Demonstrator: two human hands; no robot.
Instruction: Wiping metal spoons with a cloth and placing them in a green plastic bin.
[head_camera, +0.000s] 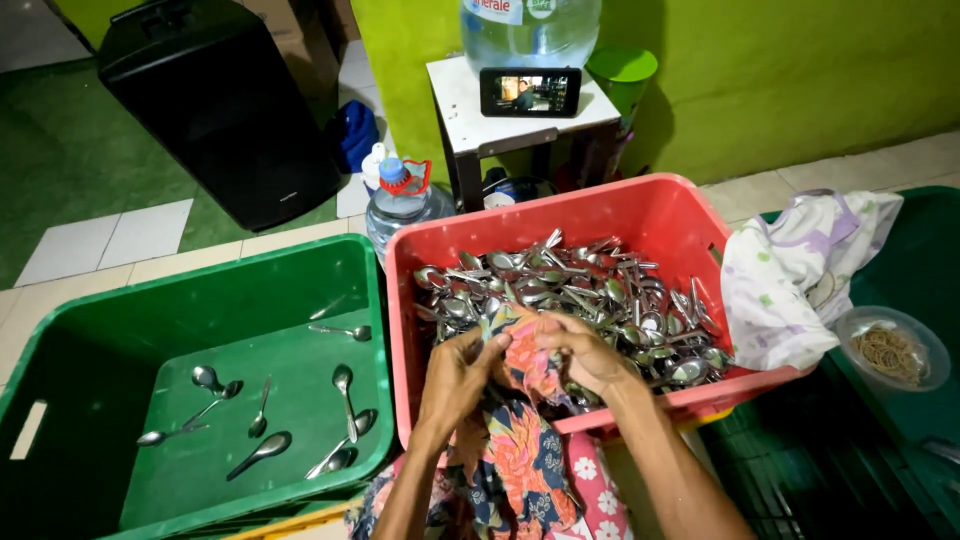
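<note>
Both hands (455, 375) (590, 355) grip patterned cloth (520, 365), long axis toward person.

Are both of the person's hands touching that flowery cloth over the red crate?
Touching. The head view shows the left hand and right hand both pinching the patterned cloth bunched between them.

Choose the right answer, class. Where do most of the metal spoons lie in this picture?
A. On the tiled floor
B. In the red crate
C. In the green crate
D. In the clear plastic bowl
B: the red crate holds a dense heap of spoons, while the green crate has only a few scattered on its bottom and the clear bowl holds rubber bands.
</note>
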